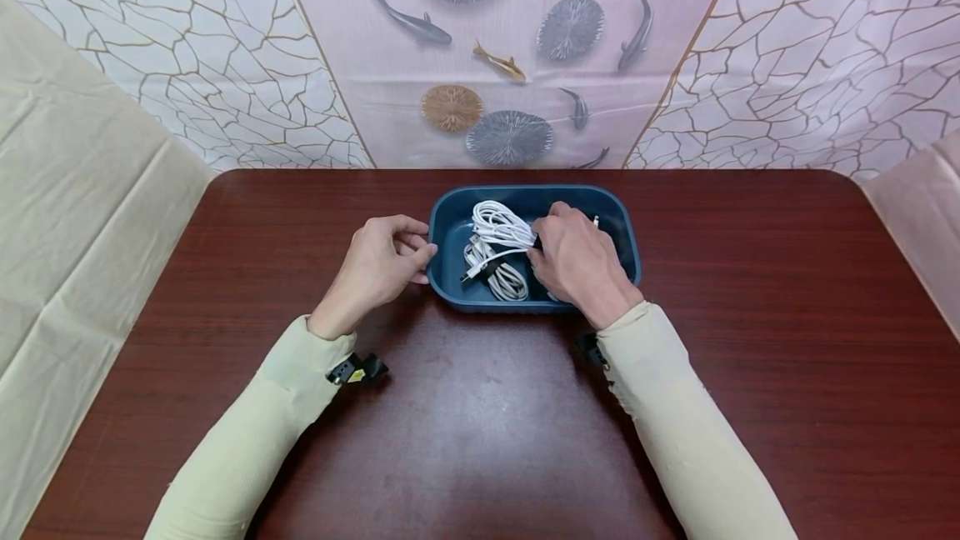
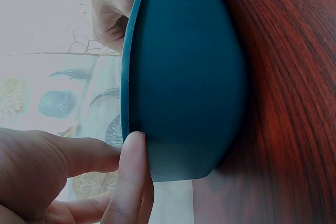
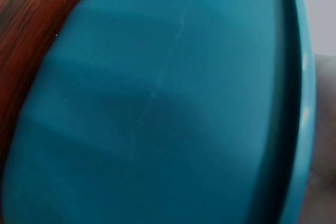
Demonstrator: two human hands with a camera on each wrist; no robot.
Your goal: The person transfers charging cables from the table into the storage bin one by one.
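A dark blue plastic bin stands on the table, with bundled cables inside. My left hand is at its left end, pinching the rim between thumb and fingers; in the left wrist view one fingertip lies under the lip. My right hand reaches down into the right half, its curled fingers gripping a coiled white cable near a dark strap. Beneath this coil lies a grey-white cable bundle with a black tie. The right fingertips are partly hidden, and the right wrist view shows mainly the bin's outer wall.
The bin sits near the far edge of a dark red-brown wooden table. Behind it hangs a patterned cloth with fish and round motifs. A small white connector shows right of the right hand, inside the bin.
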